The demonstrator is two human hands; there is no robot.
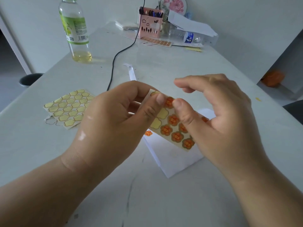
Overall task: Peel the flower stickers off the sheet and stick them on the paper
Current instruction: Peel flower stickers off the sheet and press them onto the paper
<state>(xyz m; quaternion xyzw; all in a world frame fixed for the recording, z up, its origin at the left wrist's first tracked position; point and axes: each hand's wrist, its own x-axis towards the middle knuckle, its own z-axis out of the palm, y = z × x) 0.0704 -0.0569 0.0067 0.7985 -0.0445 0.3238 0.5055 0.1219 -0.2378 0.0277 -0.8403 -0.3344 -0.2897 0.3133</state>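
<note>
A sticker sheet (170, 128) with orange flower stickers and several empty yellow flower outlines is held above the table. My left hand (114, 118) pinches its upper left edge between thumb and fingers. My right hand (218, 122) rests its thumb tip on an orange flower sticker (169, 102) near the sheet's top, with the other fingers curled behind the sheet. White paper (173, 159) lies on the table under the sheet. One orange flower sticker (148, 133) sits stuck near the paper's left corner.
An emptied sticker sheet (68, 108) lies at the left. A black cable (113, 63) runs down the middle. A bottle (74, 30) stands at the far left, with a pink pen holder (150, 25), another sticker sheet (156, 41) and papers at the back.
</note>
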